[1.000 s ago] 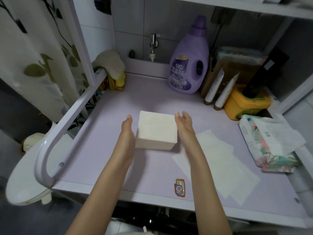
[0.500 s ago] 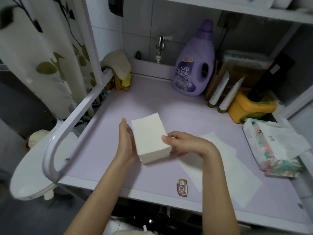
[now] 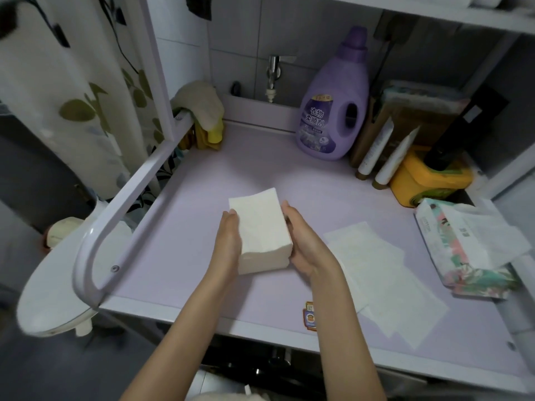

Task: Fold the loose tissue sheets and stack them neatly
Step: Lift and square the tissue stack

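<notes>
The stack of folded tissues (image 3: 260, 227) has been turned since a second ago; its long sides now run away from the person. The left hand (image 3: 228, 241) and right hand (image 3: 307, 244) press flat against those sides, apart, with the stack between them at the middle of the purple shelf (image 3: 188, 227), likely squaring it. Loose sheets (image 3: 385, 282) lie unfolded toward the front right corner, beside the tissue pack (image 3: 469, 244) at the right edge; nothing blocks them

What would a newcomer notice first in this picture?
A white block-shaped stack of folded tissue sheets is in the middle of the pale purple table, with the left hand and the right hand against its sides. Loose white tissue sheets lie to its right, and a large purple plastic detergent bottle stands at the back.
</notes>
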The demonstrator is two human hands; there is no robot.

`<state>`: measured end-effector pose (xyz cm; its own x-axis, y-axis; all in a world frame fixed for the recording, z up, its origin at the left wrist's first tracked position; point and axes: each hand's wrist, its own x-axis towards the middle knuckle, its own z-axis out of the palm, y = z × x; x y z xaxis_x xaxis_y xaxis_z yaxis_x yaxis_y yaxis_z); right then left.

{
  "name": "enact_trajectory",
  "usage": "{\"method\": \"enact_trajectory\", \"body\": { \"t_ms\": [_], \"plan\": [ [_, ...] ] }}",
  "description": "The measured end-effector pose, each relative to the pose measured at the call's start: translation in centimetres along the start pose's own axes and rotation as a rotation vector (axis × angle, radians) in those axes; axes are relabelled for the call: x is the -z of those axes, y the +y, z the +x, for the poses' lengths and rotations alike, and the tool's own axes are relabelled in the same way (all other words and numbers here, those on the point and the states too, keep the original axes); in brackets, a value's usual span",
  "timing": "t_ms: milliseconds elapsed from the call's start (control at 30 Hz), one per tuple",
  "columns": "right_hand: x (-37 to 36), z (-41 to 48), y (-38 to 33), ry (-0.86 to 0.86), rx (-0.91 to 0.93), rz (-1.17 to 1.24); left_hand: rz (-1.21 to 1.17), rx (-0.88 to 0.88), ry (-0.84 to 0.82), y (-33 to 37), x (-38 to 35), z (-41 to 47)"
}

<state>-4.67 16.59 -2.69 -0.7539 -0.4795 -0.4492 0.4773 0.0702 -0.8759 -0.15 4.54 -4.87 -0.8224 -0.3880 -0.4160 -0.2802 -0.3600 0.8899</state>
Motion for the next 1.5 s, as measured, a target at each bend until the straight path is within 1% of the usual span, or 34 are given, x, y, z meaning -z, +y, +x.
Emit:
{"method": "enact_trajectory", "body": {
  "t_ms": [133,200,267,333,400,467,533,567,633,733,867,967,1067,1100,1133,1200,1233,1267,1300,1333,1367,1400,1433,1467,1500],
  "plan": [
    [0.0,-0.4,0.1,-0.01,0.035,-0.052,0.054,-0.045,-0.015,0.7,0.0,-0.5],
    [0.1,-0.6,0.2,0.045,0.073,-0.045,0.037,-0.048,-0.015,1.0,0.3,-1.0],
    [0.1,-1.1,-0.5,0.114,0.158,-0.084,0.006,-0.052,-0.014,1.3,0.8,-1.1],
    [0.0,-1.5,-1.2,0.169,0.253,-0.161,-0.016,-0.114,-0.021,1.5,1.1,-1.1],
    [-0.1,-1.5,-1.6,0.183,0.339,-0.245,0.022,-0.174,-0.012,1.7,1.1,-1.0],
    [-0.4,-1.6,-1.8,0.146,0.427,-0.353,0.112,-0.223,-0.032,1.6,0.9,-1.1],
    [-0.7,-1.4,-1.6,0.074,0.472,-0.537,0.248,-0.272,-0.066,1.2,0.6,-1.1],
    [-0.6,-1.1,-1.3,0.046,0.457,-0.617,0.303,-0.29,-0.084,1.0,0.5,-1.1],
    [-0.2,-0.6,-0.5,0.041,0.408,-0.696,0.326,-0.306,-0.1,0.5,0.3,-1.0],
    [0.3,-0.3,0.7,0.072,0.341,-0.661,0.287,-0.293,-0.121,0.4,0.4,-0.8],
    [0.6,-0.1,1.2,0.059,0.336,-0.628,0.223,-0.341,-0.127,-0.2,0.5,-0.7],
    [0.5,-0.1,1.2,0.041,0.325,-0.603,0.079,-0.256,-0.081,-0.5,0.3,-0.6],
    [0.6,-0.3,0.6,0.044,0.313,-0.507,0.01,-0.166,-0.017,-1.0,-0.1,-0.5],
    [0.5,-0.3,0.3,0.086,0.324,-0.513,-0.016,-0.148,0.006,-1.1,-0.5,-0.7],
    [0.5,-0.3,0.0,0.167,0.349,-0.571,-0.041,-0.13,0.044,-1.2,-1.1,-1.0],
    [0.2,-0.5,-0.5,0.442,0.407,-0.731,-0.111,-0.099,0.13,-1.6,-2.5,-1.9],
    [0.1,-0.8,-0.6,0.592,0.439,-0.752,-0.131,-0.092,0.156,-1.9,-3.2,-2.4],
    [-0.1,-1.3,-0.6,0.703,0.46,-0.71,-0.137,-0.08,0.158,-2.1,-4.0,-3.0],
    [-0.2,-1.7,-0.4,0.752,0.463,-0.62,-0.13,-0.069,0.151,-2.2,-4.6,-3.5],
    [-0.2,-2.0,-0.3,0.743,0.445,-0.498,-0.113,-0.062,0.151,-2.1,-4.9,-4.0],
    [0.0,-2.4,-0.3,0.699,0.413,-0.365,-0.114,-0.061,0.185,-1.9,-4.9,-4.4],
    [0.1,-2.8,-0.2,0.64,0.372,-0.247,-0.137,-0.078,0.252,-1.4,-4.4,-4.4],
    [0.3,-3.2,-0.2,0.584,0.325,-0.149,-0.148,-0.129,0.334,-0.8,-3.5,-3.9],
    [0.5,-3.5,-0.1,0.535,0.274,-0.077,-0.129,-0.197,0.382,0.0,-2.4,-3.4],
    [0.8,-3.6,0.2,0.496,0.223,-0.02,-0.072,-0.259,0.369,0.6,-1.2,-2.7]
  ]
}}
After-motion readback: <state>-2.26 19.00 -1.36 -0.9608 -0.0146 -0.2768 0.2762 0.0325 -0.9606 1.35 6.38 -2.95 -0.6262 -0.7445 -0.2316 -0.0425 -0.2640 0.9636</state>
